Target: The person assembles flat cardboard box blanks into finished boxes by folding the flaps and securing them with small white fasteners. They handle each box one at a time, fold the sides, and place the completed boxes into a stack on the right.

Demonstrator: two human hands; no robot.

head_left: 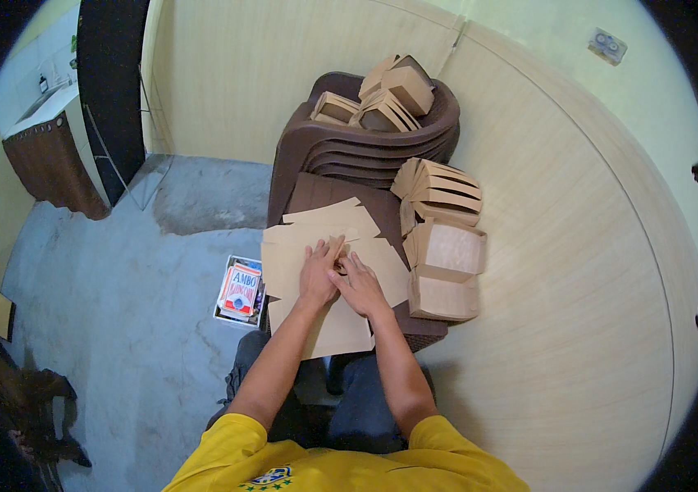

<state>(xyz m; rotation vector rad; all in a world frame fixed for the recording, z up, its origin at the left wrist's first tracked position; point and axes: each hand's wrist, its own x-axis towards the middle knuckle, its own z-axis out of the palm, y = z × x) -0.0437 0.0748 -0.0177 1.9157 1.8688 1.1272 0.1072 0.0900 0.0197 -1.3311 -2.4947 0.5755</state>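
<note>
Flat brown cardboard sheets (287, 254) with cut flaps lie overlapping on the seat of a stack of brown plastic chairs (304, 156). My left hand (317, 275) rests on the sheets near their middle, fingers stretched forward. Close against it, my right hand (357, 284) presses down on the cardboard, fingers spread and pointing forward and left. The two hands nearly meet at the fingertips and thumbs. A small dark spot shows between them, too small to make out. Neither hand visibly grips anything.
Folded cardboard boxes (443, 246) are piled to the right of the seat, others (390, 98) on the chair backs. A white basket (223, 310) holding a card pack (242, 289) stands left on the floor. A wooden wall panel (562, 246) curves along the right.
</note>
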